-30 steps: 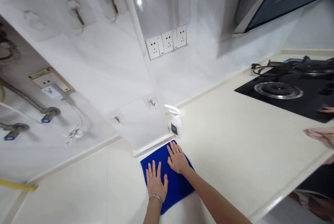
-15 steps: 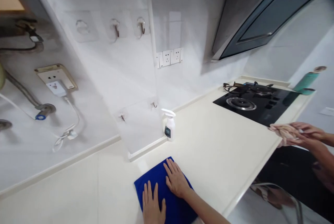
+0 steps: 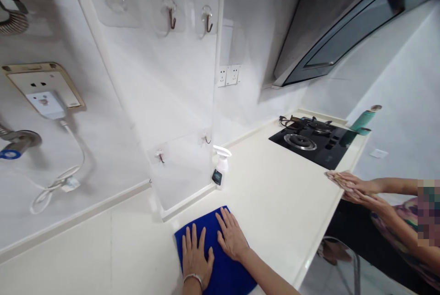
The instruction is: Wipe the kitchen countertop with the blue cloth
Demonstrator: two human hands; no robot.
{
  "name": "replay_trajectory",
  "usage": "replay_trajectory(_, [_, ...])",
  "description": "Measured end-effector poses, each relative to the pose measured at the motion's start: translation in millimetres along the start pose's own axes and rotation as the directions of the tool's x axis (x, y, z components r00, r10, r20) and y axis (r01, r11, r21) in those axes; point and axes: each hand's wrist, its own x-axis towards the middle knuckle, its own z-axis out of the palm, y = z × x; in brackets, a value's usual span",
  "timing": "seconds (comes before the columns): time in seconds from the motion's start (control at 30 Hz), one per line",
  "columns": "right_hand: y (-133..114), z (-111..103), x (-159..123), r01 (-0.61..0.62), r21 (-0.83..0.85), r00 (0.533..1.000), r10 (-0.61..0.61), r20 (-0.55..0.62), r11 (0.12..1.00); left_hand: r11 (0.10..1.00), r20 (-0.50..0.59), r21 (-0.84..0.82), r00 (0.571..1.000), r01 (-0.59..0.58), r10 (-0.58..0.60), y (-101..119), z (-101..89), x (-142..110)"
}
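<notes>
A blue cloth lies spread on the white countertop. My left hand rests flat on its left part, fingers spread, with a bracelet at the wrist. On the upper right part of the cloth lies my right hand, also flat with its fingers apart. Just beyond the cloth, by the wall corner, a white spray bottle with a dark label stands upright; neither hand touches it.
At the right, another person's hands hold a pale crumpled cloth at the counter edge. Farther back are a black gas stove, a green container and an overhead range hood. Hooks and a plugged-in charger are on the wall.
My view has shifted left and closer to the wall. Both hands stay flat on the blue cloth. The other person's hands have come nearer the counter edge with the pale cloth.
</notes>
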Motion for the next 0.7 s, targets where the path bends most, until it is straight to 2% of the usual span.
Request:
replay_trajectory(0.17, [1.1,-3.4,33.4,-0.038,0.055,0.995,0.033,0.096,0.998,0.999,0.020,0.007,0.999,0.047,-0.047,-4.4,-2.3,31.2])
replay_trajectory(0.33, [6.8,-3.7,60.0,-0.029,0.131,0.994,0.015,0.107,0.991,0.995,0.008,0.039,0.996,0.093,-0.094,-4.2,4.3,54.0])
replay_trajectory(0.53, [12.6,-6.9,85.2,-0.015,0.218,0.989,-0.018,0.147,0.976,0.984,-0.046,0.089,0.987,0.155,-0.151,4.2,0.2,67.9])
replay_trajectory(0.7, [12.8,-4.7,91.8,-0.069,0.273,0.989,0.030,0.144,0.960,0.982,-0.040,0.098,0.987,0.162,-0.159,4.7,1.1,71.5])
